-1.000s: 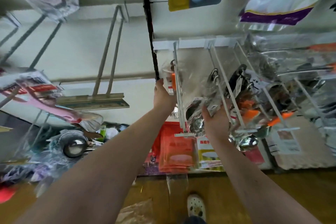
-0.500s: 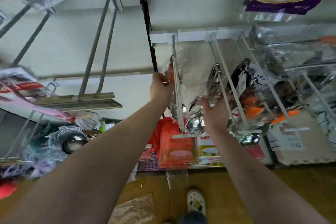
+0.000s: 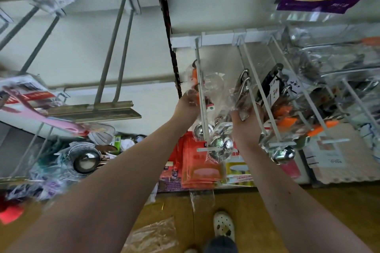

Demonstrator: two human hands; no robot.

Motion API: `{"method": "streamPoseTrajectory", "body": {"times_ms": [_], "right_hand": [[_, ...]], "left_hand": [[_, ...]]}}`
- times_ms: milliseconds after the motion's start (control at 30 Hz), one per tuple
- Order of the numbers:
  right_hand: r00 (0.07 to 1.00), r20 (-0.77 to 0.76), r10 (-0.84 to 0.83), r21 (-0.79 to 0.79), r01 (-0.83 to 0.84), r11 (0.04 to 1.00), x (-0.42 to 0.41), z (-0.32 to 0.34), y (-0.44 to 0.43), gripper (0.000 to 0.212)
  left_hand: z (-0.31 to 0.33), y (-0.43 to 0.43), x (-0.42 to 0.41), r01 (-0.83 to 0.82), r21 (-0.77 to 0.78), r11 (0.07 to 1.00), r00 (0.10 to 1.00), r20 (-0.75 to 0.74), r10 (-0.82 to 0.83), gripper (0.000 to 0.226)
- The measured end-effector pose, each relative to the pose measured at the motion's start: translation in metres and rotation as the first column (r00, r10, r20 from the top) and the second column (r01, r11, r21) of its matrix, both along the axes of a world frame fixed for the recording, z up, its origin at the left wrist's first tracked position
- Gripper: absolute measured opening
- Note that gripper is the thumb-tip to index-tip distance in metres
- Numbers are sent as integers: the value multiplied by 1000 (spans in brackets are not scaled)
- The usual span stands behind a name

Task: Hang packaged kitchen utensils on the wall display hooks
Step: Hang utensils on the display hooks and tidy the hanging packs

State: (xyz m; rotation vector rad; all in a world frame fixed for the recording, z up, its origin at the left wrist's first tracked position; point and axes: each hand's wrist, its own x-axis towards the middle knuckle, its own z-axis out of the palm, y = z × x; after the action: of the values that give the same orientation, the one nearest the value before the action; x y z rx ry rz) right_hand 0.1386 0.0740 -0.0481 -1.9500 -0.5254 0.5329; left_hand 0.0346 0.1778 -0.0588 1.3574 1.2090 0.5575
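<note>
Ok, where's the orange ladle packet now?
Head view, centre: the orange ladle packet lies along the leftmost white hook, in the left hand; the right hand holds steel ladles beside it.

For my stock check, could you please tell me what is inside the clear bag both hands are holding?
Shiny metal ladle bowls and an orange handle show through the clear bag. The left hand and right hand cover its middle, so the ladle count is unclear.
</note>
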Motion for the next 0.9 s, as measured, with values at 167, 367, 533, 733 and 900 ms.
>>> {"method": "streamPoseTrajectory", "body": {"times_ms": [167, 367, 533, 733, 900], "right_hand": [[985, -154, 75, 31, -71, 997, -4, 17, -3, 28], [981, -165, 100, -68, -113, 991, 4, 11, 7, 43], [995, -69, 74, -103, -81, 991, 6, 0, 6, 38], [985, -28, 170, -196, -172, 966, 6, -7, -18, 35], [975, 182, 128, -249, -80, 965, 1, -10, -46, 30]], "left_hand": [[-6, -2, -6, 21, 118, 993, 994, -110, -7, 24], [0, -8, -11, 72, 176, 982, 982, -184, -39, 31], [7, -15, -15, 102, 153, 983, 974, -218, -67, 34], [13, -33, -23, 151, 178, 972, 957, -271, -99, 21], [19, -55, -32, 160, 192, 968, 965, -236, -113, 21]]}}
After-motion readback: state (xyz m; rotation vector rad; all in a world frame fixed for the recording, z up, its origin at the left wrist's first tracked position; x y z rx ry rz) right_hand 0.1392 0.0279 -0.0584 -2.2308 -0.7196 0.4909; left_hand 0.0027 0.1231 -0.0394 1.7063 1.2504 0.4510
